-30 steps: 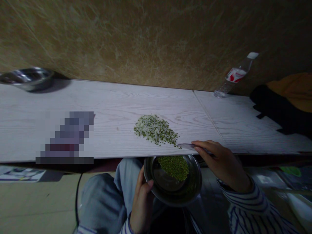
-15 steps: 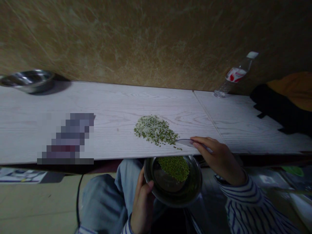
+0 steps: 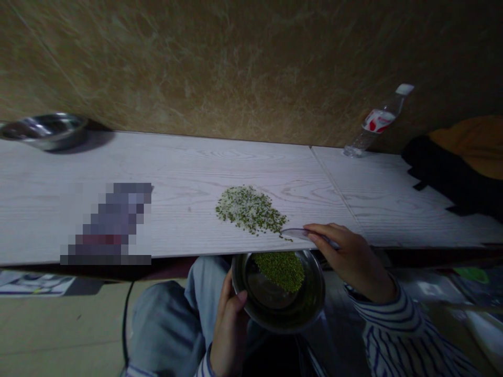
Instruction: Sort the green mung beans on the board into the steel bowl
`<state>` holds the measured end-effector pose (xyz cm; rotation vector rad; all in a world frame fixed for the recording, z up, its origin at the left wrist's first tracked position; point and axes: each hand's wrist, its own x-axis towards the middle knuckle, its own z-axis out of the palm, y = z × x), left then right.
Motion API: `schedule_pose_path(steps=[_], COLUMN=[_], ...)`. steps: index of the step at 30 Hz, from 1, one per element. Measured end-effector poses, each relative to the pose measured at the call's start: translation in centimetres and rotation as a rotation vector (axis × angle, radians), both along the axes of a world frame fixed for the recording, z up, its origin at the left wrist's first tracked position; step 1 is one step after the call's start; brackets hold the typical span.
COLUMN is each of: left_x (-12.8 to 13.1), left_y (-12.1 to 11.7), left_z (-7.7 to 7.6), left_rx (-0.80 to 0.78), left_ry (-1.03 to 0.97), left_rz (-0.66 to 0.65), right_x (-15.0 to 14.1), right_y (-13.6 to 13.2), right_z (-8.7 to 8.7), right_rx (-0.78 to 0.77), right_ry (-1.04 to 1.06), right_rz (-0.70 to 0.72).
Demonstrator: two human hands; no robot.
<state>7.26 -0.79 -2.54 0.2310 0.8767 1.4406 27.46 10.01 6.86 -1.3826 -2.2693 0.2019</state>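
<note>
My right hand pinches a thin, translucent plastic utensil; whether it is a spoon or a knife I cannot tell. Its tip lies at the near right edge of a pile of mixed white grains, like rice, and green mung beans on the tabletop. A few beans sit by the tip. Below the table's front edge, my left hand grips the left rim of a round steel bowl, thumb over the rim. Green mung beans are heaped inside, towards the table side; the edge hides part of the bowl.
On the whitish wood-grain table, another metal bowl stands at the back left and a blurred-out flat object lies at the left. A plastic bottle leans by the wall. Black and orange cloth is at the right.
My right hand and the utensil have shifted slightly left and down, to the stray beans at the pile's near edge. The left hand and bowl stay nearly still.
</note>
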Motion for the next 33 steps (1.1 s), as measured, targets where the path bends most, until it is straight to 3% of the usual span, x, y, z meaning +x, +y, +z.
schedule_pose_path(steps=[24, 33], left_x=[-0.1, -0.2], left_y=[0.0, 0.1], left_z=[0.0, 0.8], left_rx=[0.028, -0.001], left_ry=[-0.007, 0.005], left_rz=[-0.012, -0.004], right_x=[-1.3, -2.2], right_y=[-0.1, 0.0], right_z=[0.1, -0.1], right_rx=[-0.010, 0.019], right_ry=[0.018, 0.041], right_rz=[0.018, 0.052])
